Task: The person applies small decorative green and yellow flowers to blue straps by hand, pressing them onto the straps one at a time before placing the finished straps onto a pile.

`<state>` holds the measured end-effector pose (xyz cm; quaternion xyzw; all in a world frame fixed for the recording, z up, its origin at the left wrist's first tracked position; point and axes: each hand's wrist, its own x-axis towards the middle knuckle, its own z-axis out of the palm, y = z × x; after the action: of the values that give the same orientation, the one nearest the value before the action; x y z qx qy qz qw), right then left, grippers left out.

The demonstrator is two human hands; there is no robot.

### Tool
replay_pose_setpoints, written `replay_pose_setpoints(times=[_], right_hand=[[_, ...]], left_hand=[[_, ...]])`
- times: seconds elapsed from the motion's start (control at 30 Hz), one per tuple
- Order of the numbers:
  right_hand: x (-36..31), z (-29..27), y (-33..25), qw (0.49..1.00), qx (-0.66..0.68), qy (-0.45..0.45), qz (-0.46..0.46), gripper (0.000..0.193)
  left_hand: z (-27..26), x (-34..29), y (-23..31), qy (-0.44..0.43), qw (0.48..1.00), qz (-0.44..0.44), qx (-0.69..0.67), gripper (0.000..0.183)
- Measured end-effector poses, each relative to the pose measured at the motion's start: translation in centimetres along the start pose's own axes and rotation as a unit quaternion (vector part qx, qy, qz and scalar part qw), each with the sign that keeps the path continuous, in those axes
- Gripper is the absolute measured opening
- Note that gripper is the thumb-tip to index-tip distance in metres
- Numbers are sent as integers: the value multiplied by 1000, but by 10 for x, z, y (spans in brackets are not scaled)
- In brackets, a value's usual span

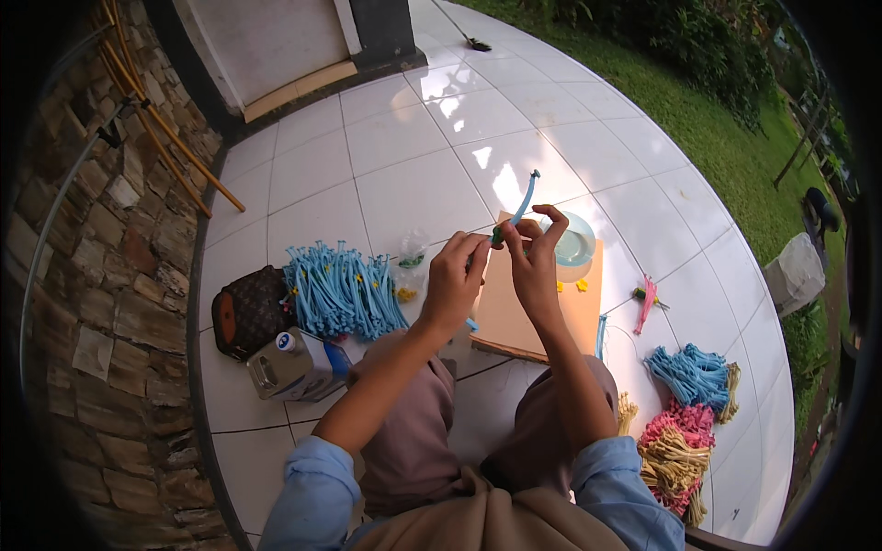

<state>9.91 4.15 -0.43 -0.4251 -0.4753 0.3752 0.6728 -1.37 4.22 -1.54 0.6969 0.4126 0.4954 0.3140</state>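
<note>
left hand (455, 275) and right hand (533, 262): grips pinching blue strip (525, 200) by its green end | strip rises above grips | advice: pinch low, keep fingertips close, above the board (514, 317)

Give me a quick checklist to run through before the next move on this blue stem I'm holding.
1. Both hands on the piece: left hand and right hand pinch the blue stem at its lower end. Ok.
2. Stem upright and free: it curves up above the fingers, touching nothing else. Ok.
3. Work surface within reach: the tan board lies just beyond the hands. Ok.
4. Dish at hand: the pale blue dish sits on the board's far corner; contents cannot tell.
5. Supply: the pile of blue stems lies on the tiles at the left. Ok.
6. Small green part at the fingertips seated: cannot tell.
</note>
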Motion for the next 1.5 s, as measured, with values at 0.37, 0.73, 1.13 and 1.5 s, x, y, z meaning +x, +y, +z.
replay_pose_setpoints(times=[0.37,0.73,1.13,1.5], right_hand=[[3,-5,15,995,-10,4,-95,42],[6,-11,8,995,85,-32,-46,37],[10,-24,-5,922,-323,-154,-149,44],[4,-20,-11,912,-333,-92,-221,47]], left_hand=[[5,0,1,38,996,52,64,17],[3,1,5,2,997,-28,-70,19],[-10,1,2,-61,991,-87,-77,22],[-13,6,-5,-107,956,-203,-181,32]])
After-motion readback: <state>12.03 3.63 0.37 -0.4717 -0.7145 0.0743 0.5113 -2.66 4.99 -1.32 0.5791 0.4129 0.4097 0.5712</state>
